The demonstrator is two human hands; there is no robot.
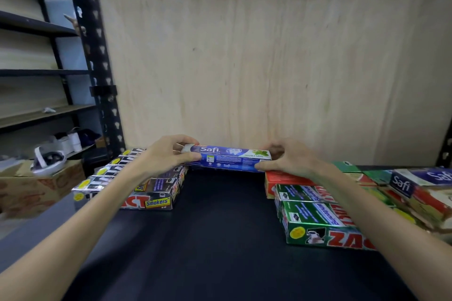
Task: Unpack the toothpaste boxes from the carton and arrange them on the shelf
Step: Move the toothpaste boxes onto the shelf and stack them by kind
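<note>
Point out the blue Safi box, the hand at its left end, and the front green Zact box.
blue Safi box (228, 157), head view, middle of its front face.
left hand (162, 154), head view, back of the hand.
green Zact box (318, 225), head view, top face.

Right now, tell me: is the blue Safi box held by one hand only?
No: the left hand grips one end of the blue Safi box and the right hand grips the other, above the dark shelf.

Two hands: left hand (164, 154), right hand (289, 159). One blue Safi box (227, 158) held between them. Four black boxes (127, 178) at left; two green boxes (315, 215) at right; one carton (36, 186).
</note>
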